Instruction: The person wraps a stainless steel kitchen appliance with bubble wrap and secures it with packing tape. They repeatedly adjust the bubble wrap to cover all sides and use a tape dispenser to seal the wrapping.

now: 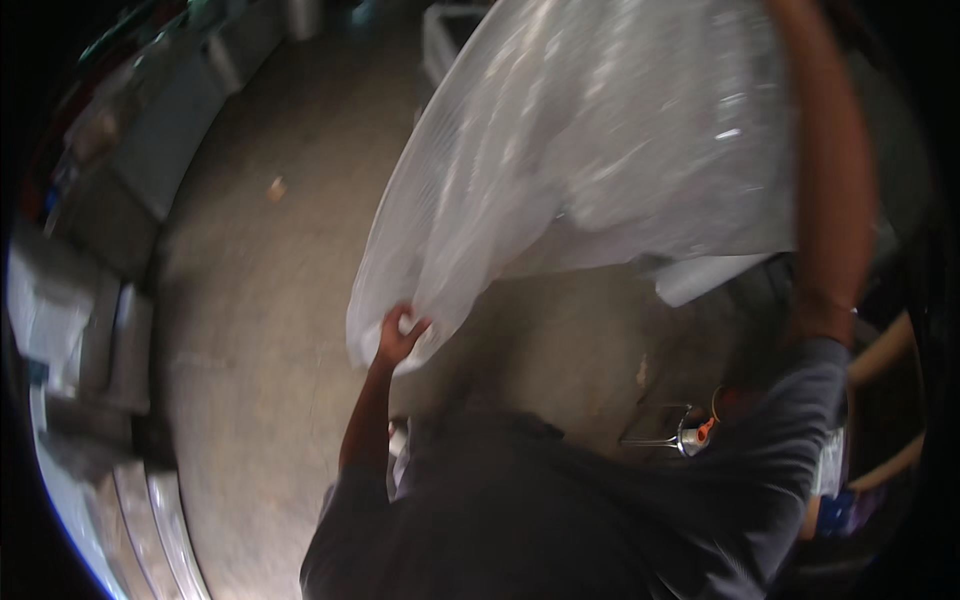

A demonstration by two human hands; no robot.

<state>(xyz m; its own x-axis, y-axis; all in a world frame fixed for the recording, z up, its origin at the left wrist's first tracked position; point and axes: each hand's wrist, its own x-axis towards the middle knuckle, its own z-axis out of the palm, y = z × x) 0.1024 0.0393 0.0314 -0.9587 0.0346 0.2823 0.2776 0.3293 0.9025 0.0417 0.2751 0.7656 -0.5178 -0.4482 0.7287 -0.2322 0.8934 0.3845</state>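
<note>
A large sheet of translucent plastic, its fine texture like bubble wrap (600, 130), spreads across the upper middle of the head view. Its lower left corner is bunched in my left hand (400, 335), whose fingers are closed on it. My right arm stretches up along the sheet's right side. Beyond the top edge of the picture the right hand is cut off, so its grip cannot be seen. The sheet hangs above the floor and is smeared by motion in places.
A white roll (710, 278) shows under the sheet's right end. Lower right, a metal-framed tool with an orange part (704, 430), perhaps a tape dispenser, is near cardboard boxes (890, 465). Boxes and panels (165, 150) line the left side. A small scrap (276, 188) lies on the concrete floor (270, 290).
</note>
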